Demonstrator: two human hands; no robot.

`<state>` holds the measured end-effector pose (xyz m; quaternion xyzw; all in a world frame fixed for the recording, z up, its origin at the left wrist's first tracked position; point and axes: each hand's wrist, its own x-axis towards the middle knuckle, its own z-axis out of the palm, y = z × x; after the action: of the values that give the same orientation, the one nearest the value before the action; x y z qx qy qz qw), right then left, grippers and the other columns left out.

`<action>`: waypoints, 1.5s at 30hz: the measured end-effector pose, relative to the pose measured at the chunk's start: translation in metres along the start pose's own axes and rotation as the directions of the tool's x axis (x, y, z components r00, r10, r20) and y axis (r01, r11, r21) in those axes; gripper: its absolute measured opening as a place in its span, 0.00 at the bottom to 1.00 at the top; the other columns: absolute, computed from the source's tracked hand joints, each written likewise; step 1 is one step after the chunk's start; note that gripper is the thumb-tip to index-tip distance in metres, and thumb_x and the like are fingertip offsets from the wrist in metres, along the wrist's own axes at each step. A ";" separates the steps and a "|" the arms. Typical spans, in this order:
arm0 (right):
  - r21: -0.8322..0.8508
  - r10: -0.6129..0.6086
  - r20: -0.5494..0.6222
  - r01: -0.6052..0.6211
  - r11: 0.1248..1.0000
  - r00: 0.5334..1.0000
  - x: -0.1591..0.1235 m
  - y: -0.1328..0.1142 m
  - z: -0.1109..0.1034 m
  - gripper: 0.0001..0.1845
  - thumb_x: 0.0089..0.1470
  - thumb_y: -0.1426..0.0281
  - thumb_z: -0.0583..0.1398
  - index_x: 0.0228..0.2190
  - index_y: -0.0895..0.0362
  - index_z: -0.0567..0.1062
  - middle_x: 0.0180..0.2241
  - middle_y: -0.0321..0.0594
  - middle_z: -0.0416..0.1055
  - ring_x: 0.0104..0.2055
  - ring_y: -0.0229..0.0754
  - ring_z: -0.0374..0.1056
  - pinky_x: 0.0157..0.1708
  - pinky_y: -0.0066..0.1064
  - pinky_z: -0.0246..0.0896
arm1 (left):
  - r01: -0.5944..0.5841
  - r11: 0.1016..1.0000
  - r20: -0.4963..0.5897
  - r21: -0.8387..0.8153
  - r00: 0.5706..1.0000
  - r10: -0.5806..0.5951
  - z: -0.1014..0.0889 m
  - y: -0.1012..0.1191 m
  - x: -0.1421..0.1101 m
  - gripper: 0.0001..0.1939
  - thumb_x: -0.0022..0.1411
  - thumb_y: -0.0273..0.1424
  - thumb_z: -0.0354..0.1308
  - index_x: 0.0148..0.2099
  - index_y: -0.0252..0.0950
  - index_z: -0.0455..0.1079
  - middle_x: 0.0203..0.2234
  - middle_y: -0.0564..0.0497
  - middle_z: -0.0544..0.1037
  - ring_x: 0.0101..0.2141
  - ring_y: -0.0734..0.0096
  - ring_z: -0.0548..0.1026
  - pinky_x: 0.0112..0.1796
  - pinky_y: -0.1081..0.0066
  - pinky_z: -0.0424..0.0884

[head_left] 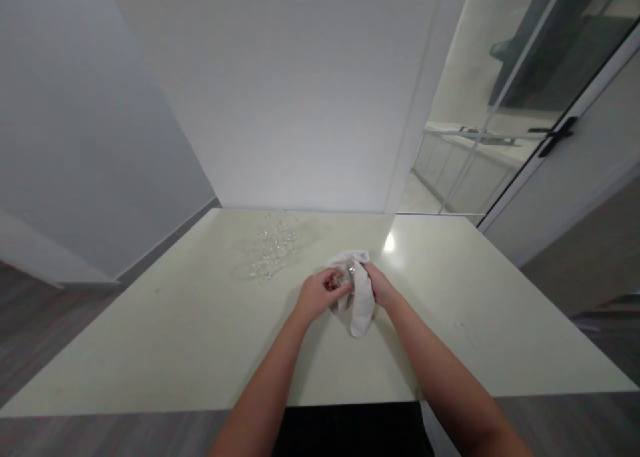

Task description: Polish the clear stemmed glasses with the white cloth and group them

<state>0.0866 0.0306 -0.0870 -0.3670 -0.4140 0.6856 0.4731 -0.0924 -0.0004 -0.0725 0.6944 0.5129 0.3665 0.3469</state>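
Just above the table, my left hand (317,294) is closed around a small clear glass (341,278). The glass's exact shape is hard to make out behind my fingers. A white cloth (362,305) is bunched against the glass, one end hanging toward the front edge. My right hand (380,285) grips this cloth from the right side, with its fingertips hidden behind the folds. Farther back and to the left stands a cluster of several clear glasses (275,243), close together.
The pale glossy table (175,350) reaches back to a white wall panel (300,110). At the right is a glass-paned door with a black handle (557,135), and a kitchen counter (470,143) shows through the pane. Grey floor borders the table.
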 end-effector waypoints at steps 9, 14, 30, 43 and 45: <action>-0.388 -0.244 0.181 0.297 0.872 0.953 0.006 0.002 -0.007 0.14 0.38 0.70 0.67 0.32 0.58 0.77 0.32 0.36 0.77 0.35 0.41 0.69 0.41 0.33 0.63 | -0.331 0.718 0.057 0.612 0.924 0.378 0.000 -0.007 -0.002 0.20 0.57 0.35 0.63 0.51 0.38 0.66 0.41 0.45 0.77 0.44 0.59 0.72 0.49 0.60 0.61; -0.369 -0.230 0.115 0.256 0.894 0.966 0.012 0.014 -0.005 0.10 0.43 0.63 0.65 0.27 0.58 0.77 0.28 0.35 0.75 0.32 0.41 0.68 0.40 0.33 0.61 | -0.390 0.687 0.056 0.613 0.889 0.454 0.003 -0.003 -0.002 0.25 0.57 0.44 0.61 0.52 0.36 0.64 0.44 0.43 0.75 0.47 0.57 0.70 0.51 0.59 0.60; -0.510 -0.365 0.136 0.380 0.772 0.921 0.003 0.012 0.000 0.13 0.48 0.58 0.62 0.23 0.56 0.76 0.24 0.36 0.71 0.28 0.41 0.62 0.35 0.32 0.58 | -0.314 0.731 -0.012 0.606 0.915 0.403 0.005 0.006 -0.006 0.29 0.64 0.49 0.48 0.57 0.33 0.62 0.48 0.39 0.74 0.49 0.54 0.69 0.50 0.59 0.58; -0.678 -0.438 0.157 0.419 0.604 0.885 0.001 0.015 -0.003 0.06 0.46 0.65 0.61 0.25 0.55 0.71 0.25 0.38 0.68 0.29 0.43 0.61 0.34 0.32 0.56 | -0.222 0.785 -0.066 0.579 0.946 0.316 0.010 0.001 -0.005 0.26 0.65 0.49 0.46 0.53 0.34 0.65 0.40 0.40 0.77 0.42 0.55 0.73 0.44 0.62 0.62; -0.500 -0.391 0.080 0.377 0.780 0.917 0.006 0.021 -0.002 0.09 0.46 0.63 0.59 0.25 0.55 0.71 0.26 0.37 0.69 0.29 0.42 0.61 0.34 0.31 0.58 | -0.281 0.744 -0.121 0.606 0.892 0.435 0.013 0.003 -0.004 0.30 0.63 0.50 0.49 0.56 0.31 0.62 0.48 0.37 0.73 0.49 0.53 0.69 0.51 0.58 0.58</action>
<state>0.0796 0.0325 -0.1078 -0.3955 -0.6384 0.4366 0.4954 -0.0804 -0.0064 -0.0774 0.7990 0.4946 0.3411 -0.0245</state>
